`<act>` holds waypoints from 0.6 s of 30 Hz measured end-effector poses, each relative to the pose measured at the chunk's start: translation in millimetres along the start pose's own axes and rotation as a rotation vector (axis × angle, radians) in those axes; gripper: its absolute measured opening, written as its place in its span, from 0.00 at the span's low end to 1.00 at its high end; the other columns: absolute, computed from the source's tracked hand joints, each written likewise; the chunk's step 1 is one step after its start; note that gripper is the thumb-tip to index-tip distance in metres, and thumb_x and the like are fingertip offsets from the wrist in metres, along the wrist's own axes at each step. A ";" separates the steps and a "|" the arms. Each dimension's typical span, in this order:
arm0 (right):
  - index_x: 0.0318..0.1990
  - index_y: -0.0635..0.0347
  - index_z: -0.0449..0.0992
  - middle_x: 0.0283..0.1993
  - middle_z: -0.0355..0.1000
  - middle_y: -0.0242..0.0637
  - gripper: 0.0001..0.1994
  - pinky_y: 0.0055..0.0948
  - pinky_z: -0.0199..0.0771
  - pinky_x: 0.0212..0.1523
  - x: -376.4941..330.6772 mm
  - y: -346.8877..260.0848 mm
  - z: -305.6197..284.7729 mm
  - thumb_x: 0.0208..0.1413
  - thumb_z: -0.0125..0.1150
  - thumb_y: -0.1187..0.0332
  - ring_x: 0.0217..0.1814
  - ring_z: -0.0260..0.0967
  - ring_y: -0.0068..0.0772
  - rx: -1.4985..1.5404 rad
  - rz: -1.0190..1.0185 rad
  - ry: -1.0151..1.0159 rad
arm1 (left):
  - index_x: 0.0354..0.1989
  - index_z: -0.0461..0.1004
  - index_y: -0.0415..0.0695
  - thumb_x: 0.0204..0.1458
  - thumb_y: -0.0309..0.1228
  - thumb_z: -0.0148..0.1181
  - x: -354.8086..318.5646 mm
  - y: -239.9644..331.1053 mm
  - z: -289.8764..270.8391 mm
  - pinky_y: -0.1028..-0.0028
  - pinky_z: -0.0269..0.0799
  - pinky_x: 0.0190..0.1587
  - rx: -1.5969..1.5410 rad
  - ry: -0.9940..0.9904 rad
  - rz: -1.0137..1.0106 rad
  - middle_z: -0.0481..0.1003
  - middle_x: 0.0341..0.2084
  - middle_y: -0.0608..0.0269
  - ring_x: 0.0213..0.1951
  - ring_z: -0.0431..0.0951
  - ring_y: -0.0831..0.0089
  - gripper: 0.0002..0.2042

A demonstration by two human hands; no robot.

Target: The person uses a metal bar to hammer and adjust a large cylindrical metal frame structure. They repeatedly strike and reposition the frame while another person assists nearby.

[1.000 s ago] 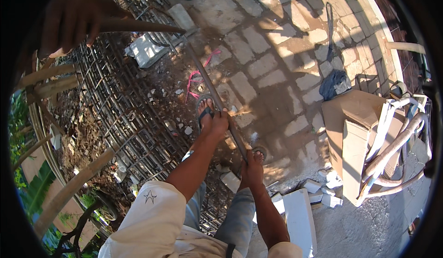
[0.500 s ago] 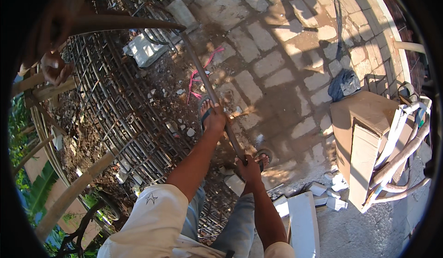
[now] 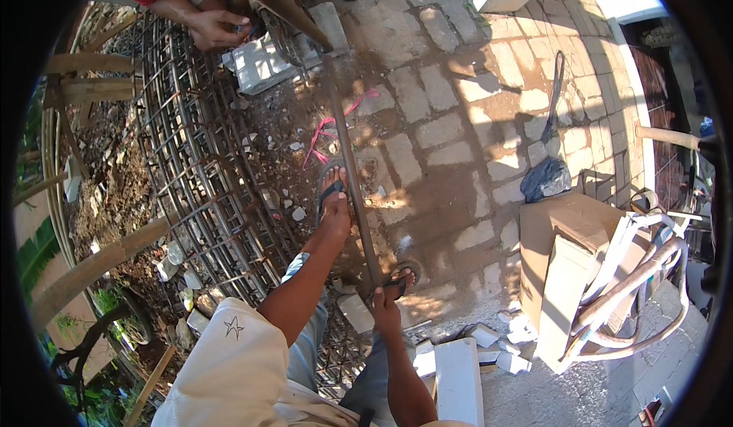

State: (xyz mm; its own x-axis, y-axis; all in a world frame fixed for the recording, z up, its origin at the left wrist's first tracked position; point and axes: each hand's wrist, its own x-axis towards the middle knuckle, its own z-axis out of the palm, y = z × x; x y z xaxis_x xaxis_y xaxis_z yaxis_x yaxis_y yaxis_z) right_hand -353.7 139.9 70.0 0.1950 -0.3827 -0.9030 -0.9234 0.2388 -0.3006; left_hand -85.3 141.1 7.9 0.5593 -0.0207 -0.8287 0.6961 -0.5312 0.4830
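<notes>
Holding one long steel bar [image 3: 347, 167], both hands are closed round it: the left hand [image 3: 334, 215] grips farther along, the right hand [image 3: 384, 310] grips the near end, fingers wrapped tight. Bar: long axis runs from the right hand's grip up and slightly leftward, away from the person, passing over the paving stones [image 3: 450, 129] and pointing toward another person's hand [image 3: 215, 28] at the far end. Left of the grips: a cage of tied steel rods [image 3: 195, 160], lying over rubble and soil. Beyond the left hand's grip: pink cord [image 3: 324, 133] on the ground, and a white plastic crate [image 3: 259, 64]; its contents cannot be made out. Right of the grips: cardboard boxes [image 3: 561, 266], closed, with bent pale tubing [image 3: 634, 274] leaning on them, and a dark bag [image 3: 546, 179], contents unseen.
</notes>
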 end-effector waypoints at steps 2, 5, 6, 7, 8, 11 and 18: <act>0.38 0.63 0.70 0.28 0.74 0.48 0.30 0.40 0.70 0.39 1.5 3.8 -6.8 0.61 0.45 0.38 0.35 0.74 0.49 0.033 -0.047 0.008 | 0.50 0.68 0.38 0.61 0.49 0.54 -63.0 49.7 -22.4 0.67 0.69 0.51 -0.167 0.082 0.296 0.74 0.43 0.56 0.45 0.74 0.70 0.24; 0.32 0.60 0.68 0.24 0.71 0.36 0.25 0.28 0.69 0.31 5.6 9.7 -13.0 0.61 0.52 0.43 0.28 0.71 0.29 0.241 -0.048 -0.239 | 0.56 0.63 0.36 0.58 0.44 0.60 -132.9 214.9 -86.8 0.68 0.67 0.55 -0.115 0.282 0.906 0.70 0.49 0.55 0.51 0.71 0.70 0.27; 0.33 0.58 0.70 0.24 0.69 0.30 0.20 0.21 0.66 0.28 5.7 10.1 -13.7 0.59 0.58 0.48 0.26 0.67 0.19 0.453 -0.001 -0.292 | 0.59 0.59 0.35 0.58 0.40 0.60 -145.1 281.3 -106.4 0.64 0.68 0.55 -0.151 0.295 1.322 0.68 0.50 0.49 0.54 0.69 0.62 0.28; 0.33 0.58 0.71 0.23 0.69 0.30 0.20 0.22 0.66 0.27 5.1 9.4 -15.4 0.59 0.59 0.48 0.25 0.67 0.20 0.433 0.002 -0.366 | 0.56 0.61 0.37 0.54 0.37 0.65 -159.7 329.7 -116.6 0.68 0.69 0.50 -0.158 0.261 1.492 0.69 0.44 0.56 0.48 0.70 0.68 0.27; 0.33 0.58 0.71 0.23 0.69 0.30 0.20 0.23 0.66 0.26 3.3 7.7 -17.0 0.59 0.59 0.48 0.24 0.67 0.21 0.415 0.012 -0.430 | 0.54 0.63 0.38 0.51 0.33 0.69 -169.0 378.3 -128.3 0.72 0.71 0.46 -0.035 0.100 1.646 0.70 0.38 0.64 0.41 0.72 0.74 0.26; 0.33 0.58 0.74 0.22 0.69 0.30 0.17 0.26 0.66 0.23 -4.2 -0.7 -24.2 0.57 0.62 0.52 0.21 0.66 0.21 0.238 0.093 -0.455 | 0.44 0.66 0.41 0.43 0.26 0.75 -201.3 437.6 -124.0 0.80 0.70 0.36 0.145 -0.346 1.704 0.66 0.25 0.77 0.31 0.68 0.85 0.23; 0.38 0.56 0.78 0.24 0.70 0.29 0.16 0.28 0.68 0.29 -17.7 19.2 -8.8 0.52 0.63 0.53 0.27 0.69 0.22 0.143 0.087 -0.272 | 0.59 0.59 0.36 0.42 0.38 0.76 -208.0 418.0 -119.0 0.67 0.71 0.52 -0.470 -0.171 1.769 0.68 0.51 0.53 0.49 0.74 0.67 0.39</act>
State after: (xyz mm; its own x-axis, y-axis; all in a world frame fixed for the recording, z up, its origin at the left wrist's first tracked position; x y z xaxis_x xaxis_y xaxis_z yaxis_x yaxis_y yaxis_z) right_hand -377.7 143.5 82.9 0.2166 -0.1073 -0.9704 -0.8885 0.3903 -0.2415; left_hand 142.9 24.2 415.8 0.6651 -0.3181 0.6756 -0.5165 0.4576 0.7238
